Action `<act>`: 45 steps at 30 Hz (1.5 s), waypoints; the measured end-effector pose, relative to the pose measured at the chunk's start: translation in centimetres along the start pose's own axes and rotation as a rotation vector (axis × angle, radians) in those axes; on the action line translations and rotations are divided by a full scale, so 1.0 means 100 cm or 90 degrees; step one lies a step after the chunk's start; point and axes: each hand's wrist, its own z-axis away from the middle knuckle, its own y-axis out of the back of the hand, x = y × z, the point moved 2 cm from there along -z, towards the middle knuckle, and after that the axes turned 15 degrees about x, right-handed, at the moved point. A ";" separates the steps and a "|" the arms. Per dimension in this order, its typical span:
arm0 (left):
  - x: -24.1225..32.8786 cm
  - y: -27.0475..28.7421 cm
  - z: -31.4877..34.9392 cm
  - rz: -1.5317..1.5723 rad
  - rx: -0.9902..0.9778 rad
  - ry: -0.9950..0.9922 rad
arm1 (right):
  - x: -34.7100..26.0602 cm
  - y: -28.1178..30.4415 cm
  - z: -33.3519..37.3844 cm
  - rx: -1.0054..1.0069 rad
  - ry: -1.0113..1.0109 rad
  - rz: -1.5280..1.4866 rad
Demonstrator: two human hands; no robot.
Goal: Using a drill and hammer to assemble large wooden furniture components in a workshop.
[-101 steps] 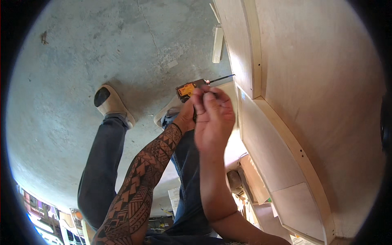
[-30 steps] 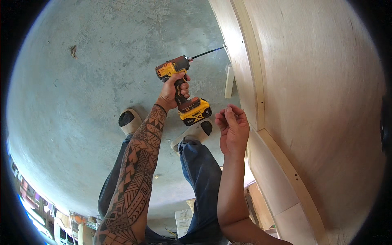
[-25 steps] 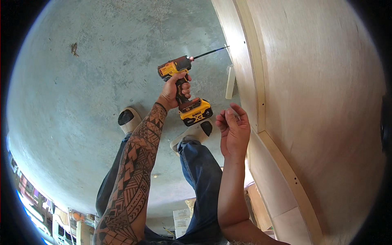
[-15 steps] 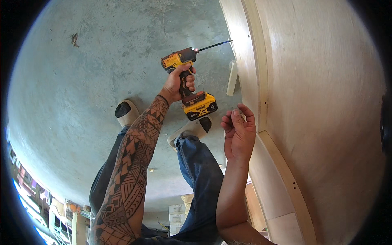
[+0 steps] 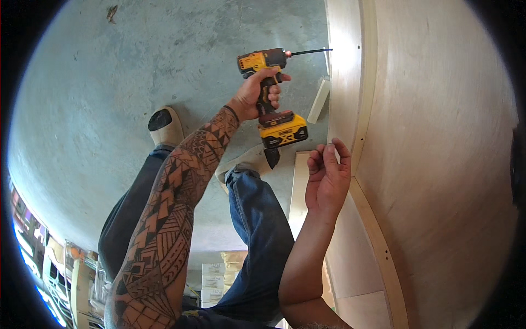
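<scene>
My left hand (image 5: 253, 94) is wrapped around the grip of a yellow and black cordless impact driver (image 5: 268, 58). A long thin black driver bit (image 5: 309, 52) sticks out of its chuck to the right, its tip at the near edge of a pale wooden side board (image 5: 346, 88). Bright light falls on the board close by that tip. Below and to the right of the driver's battery, my right hand (image 5: 327, 183) is raised palm toward me, with thumb and fingers curled together. Whatever is between those fingertips is too small to make out.
A large plywood panel (image 5: 438, 137) with wooden edge strips (image 5: 368, 109) fills the right side. A short wood offcut (image 5: 319, 101) lies on the grey concrete floor (image 5: 109, 98). My shoes (image 5: 167, 127) stand below; stacked white boxes (image 5: 212, 282) are at the bottom.
The driver in my left hand has shifted right and slightly up in the picture, its bit now more level. The view has shifted too. My right hand keeps nearly the same curled pose.
</scene>
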 end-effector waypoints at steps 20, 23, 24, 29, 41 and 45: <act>-0.027 0.015 0.032 0.095 0.177 -0.144 | 0.025 -0.032 -0.021 0.022 0.031 -0.020; -0.019 0.013 0.044 0.100 0.186 -0.182 | 0.032 -0.032 -0.030 0.033 0.014 0.011; -0.016 0.007 0.054 0.097 0.169 -0.191 | 0.028 -0.034 -0.037 0.044 0.012 0.022; 0.006 -0.027 0.123 0.013 0.160 -0.160 | 0.001 -0.057 -0.081 0.074 0.000 -0.018; 0.089 -0.068 0.385 -0.152 0.132 -0.072 | -0.091 -0.139 0.105 0.056 -0.202 -0.207; 0.126 -0.122 0.477 -0.122 0.115 -0.072 | -0.166 -0.162 0.179 0.058 -0.169 -0.157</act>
